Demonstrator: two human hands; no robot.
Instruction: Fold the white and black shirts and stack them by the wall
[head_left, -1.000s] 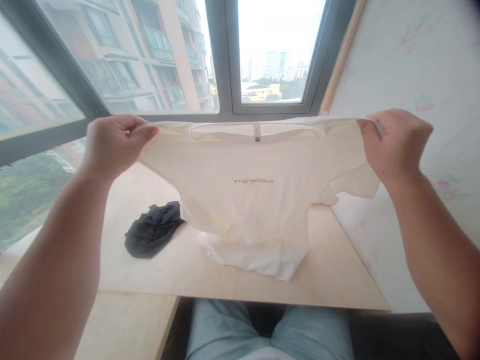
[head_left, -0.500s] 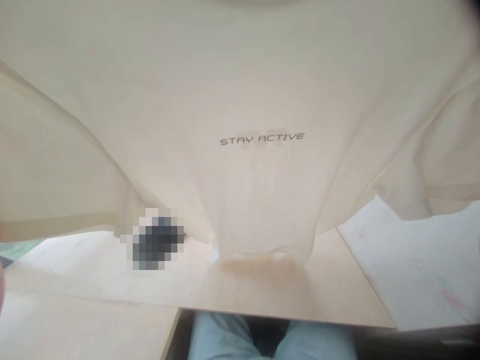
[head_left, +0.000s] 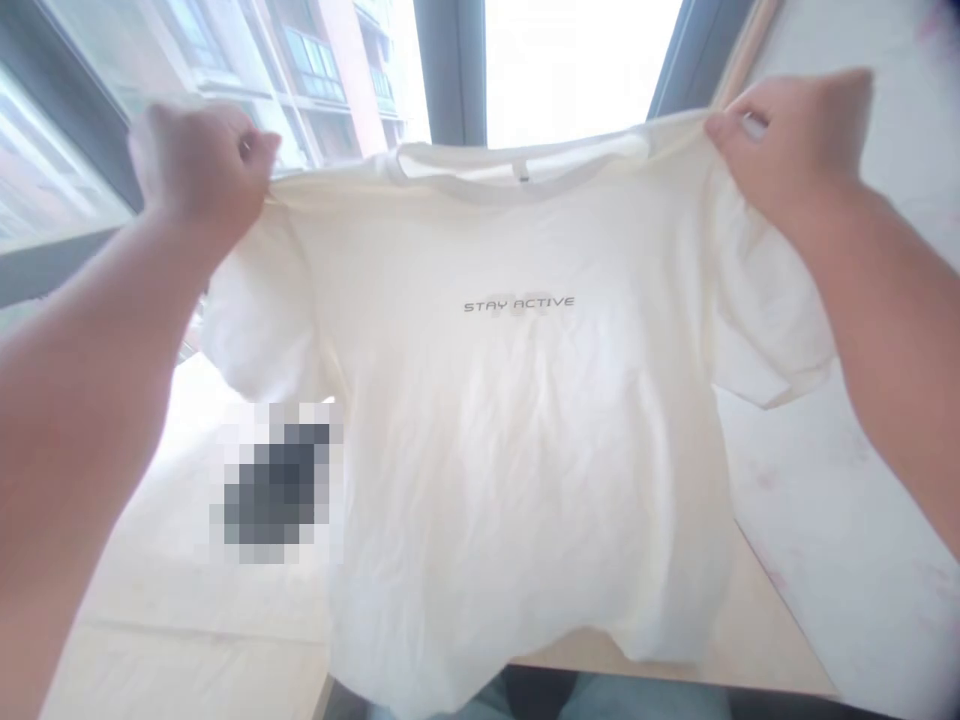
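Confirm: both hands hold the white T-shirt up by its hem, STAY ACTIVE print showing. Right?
Not the hem, which hangs below: in the head view, the left hand and right hand hold the white T-shirt up by its shoulders, STAY ACTIVE print showing.

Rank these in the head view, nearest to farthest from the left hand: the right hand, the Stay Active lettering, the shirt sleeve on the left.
1. Left-side sleeve: hanging just below the left hand.
2. Stay Active lettering: near the middle of the shirt, across its chest.
3. Right hand: at the shirt's opposite shoulder.
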